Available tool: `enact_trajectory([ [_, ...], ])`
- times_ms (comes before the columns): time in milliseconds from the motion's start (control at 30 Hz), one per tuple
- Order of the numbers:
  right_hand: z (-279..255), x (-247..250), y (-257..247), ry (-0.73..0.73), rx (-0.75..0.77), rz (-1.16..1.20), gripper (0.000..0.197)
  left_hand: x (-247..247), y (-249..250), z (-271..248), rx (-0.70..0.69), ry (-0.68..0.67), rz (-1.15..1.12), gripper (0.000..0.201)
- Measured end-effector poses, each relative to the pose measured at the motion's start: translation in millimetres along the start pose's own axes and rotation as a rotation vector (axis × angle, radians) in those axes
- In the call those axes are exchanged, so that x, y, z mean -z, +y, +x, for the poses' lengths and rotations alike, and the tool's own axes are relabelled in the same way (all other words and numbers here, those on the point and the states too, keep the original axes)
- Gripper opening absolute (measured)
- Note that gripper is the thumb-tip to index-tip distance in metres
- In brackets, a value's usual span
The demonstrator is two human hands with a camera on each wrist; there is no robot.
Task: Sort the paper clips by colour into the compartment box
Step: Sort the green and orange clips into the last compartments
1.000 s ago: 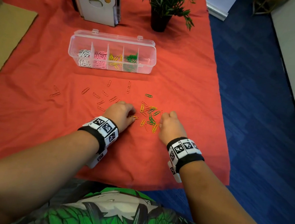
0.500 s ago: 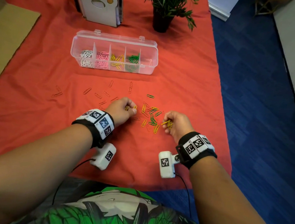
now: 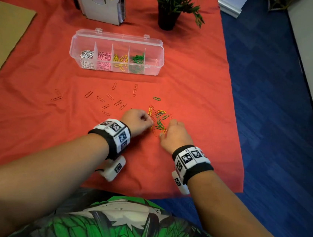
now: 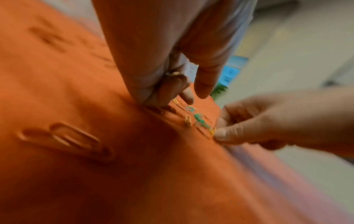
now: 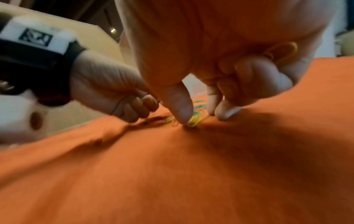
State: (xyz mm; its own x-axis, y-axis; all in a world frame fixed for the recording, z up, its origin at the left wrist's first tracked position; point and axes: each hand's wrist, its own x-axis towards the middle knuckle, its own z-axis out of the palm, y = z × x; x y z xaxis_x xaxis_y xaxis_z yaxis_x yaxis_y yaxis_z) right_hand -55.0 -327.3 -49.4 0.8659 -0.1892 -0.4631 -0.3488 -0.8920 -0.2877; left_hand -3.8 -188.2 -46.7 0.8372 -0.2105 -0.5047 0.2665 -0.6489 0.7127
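At the centre of the head view both hands work a small heap of yellow and green paper clips [image 3: 159, 121] on the red cloth [image 3: 34, 124]. The left hand [image 3: 138, 120] is curled into a loose fist at the left edge of the heap; the left wrist view shows a yellow clip tucked between its bent fingers. The right hand [image 3: 175, 134] sits at the heap's right edge, its thumb [image 5: 180, 106] pressing a yellow clip on the cloth while the curled fingers keep another yellow clip [image 5: 281, 50] against the palm. Red clips [image 3: 107, 101] lie scattered left of the heap. The clear compartment box [image 3: 156, 46] stands open in the upper middle of the frame, with white, pink, yellow and green clips in four compartments from left to right.
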Motion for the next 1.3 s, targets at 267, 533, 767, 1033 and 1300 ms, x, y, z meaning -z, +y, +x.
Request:
enact_trajectory([
  [267,-4,3,-3,0.040,0.085,-0.155,0.035,-4,-10,0,-0.291,0.025,0.549,0.021],
  [533,22,25,6,0.003,-0.037,0.449,0.025,-7,-13,-2,-0.297,-0.057,0.622,0.017],
  [767,36,40,0,-0.118,-0.110,1.149,0.030,-11,-21,-8,-0.363,-0.029,0.595,0.015],
  [1033,57,41,-7,-0.128,-0.201,1.039,0.021,-4,-21,-7,-0.336,-0.024,0.314,0.012],
  [1300,63,21,-19,0.069,0.175,0.046,0.016,26,-5,2,0.094,0.029,-0.798,0.030],
])
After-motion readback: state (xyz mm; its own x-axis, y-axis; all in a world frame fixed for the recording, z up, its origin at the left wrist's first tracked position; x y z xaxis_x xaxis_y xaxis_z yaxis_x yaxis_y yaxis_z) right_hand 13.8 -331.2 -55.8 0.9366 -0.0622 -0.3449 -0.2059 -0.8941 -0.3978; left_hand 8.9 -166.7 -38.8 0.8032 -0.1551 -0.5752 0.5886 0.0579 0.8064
